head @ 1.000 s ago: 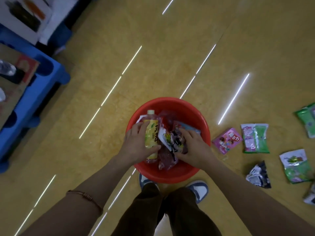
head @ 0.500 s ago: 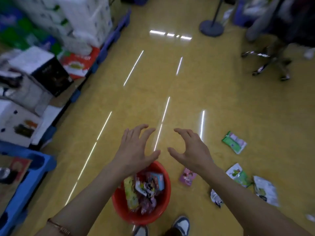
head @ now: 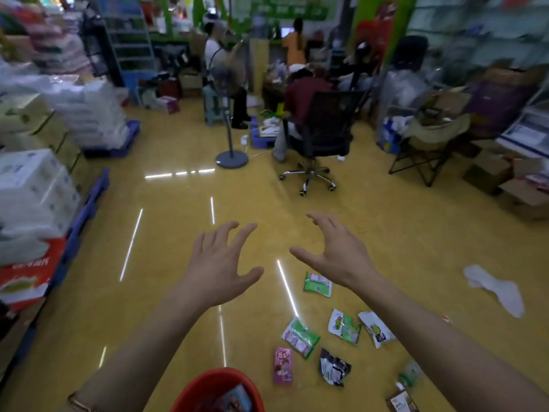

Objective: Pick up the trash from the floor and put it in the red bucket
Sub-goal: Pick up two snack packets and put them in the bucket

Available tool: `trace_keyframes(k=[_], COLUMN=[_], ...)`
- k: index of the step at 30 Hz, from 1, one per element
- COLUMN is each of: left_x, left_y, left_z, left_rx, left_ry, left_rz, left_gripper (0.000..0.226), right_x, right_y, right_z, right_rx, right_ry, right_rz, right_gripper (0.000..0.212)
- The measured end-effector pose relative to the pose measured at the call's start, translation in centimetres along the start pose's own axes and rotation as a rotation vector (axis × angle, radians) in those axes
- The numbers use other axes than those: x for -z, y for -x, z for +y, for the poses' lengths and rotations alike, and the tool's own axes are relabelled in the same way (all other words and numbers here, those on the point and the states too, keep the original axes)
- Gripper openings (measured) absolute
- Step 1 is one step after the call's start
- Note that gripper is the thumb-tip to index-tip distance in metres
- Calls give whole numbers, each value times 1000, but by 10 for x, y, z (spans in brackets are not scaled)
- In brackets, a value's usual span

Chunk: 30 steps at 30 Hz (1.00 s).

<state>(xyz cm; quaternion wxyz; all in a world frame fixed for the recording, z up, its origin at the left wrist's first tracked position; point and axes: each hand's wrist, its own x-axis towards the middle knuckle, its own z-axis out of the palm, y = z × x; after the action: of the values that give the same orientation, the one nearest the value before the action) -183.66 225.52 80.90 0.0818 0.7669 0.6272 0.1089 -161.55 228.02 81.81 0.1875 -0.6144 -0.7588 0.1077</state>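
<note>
Both empty hands, left hand (head: 218,270) and right hand (head: 337,252), spread above yellow floor (head: 166,292), red bucket (head: 208,388) at bottom edge, wrappers (head: 300,337) scattered right.

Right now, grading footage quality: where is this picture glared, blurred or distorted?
Head view: white glare streaks the glossy yellow floor; stacked white boxes at left are blurred; the wide lens bends the edges; the left hand, right hand and pink snack wrapper look fairly sharp.

Red bucket (head: 212,377) below left hand (head: 217,269), wrappers (head: 234,398) inside. Snack packets (head: 300,337) scattered flat on floor beneath right hand (head: 337,254).
</note>
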Motion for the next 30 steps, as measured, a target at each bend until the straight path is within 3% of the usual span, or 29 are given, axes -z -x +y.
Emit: trace_keyframes(k=[5,14,22,30], left_x=[12,-5,-26,-71], left_y=[12,19,-1,-41], left_z=[35,84,115,194], left_rx=[-153,-331,-314,-286], left_ry=[26,16,10,34], left_rz=[13,-47,-111,-139], left_gripper=[75,75,76,79], right_x=[34,52,58,82], right_y=[41,92,94,87], right_z=[17,68,122,206], right_rx=[-91,-225,-254,-243], right_ry=[39,74,66,113], right_rz=[67,15,-67,-170], right_gripper=[78,83,86,88])
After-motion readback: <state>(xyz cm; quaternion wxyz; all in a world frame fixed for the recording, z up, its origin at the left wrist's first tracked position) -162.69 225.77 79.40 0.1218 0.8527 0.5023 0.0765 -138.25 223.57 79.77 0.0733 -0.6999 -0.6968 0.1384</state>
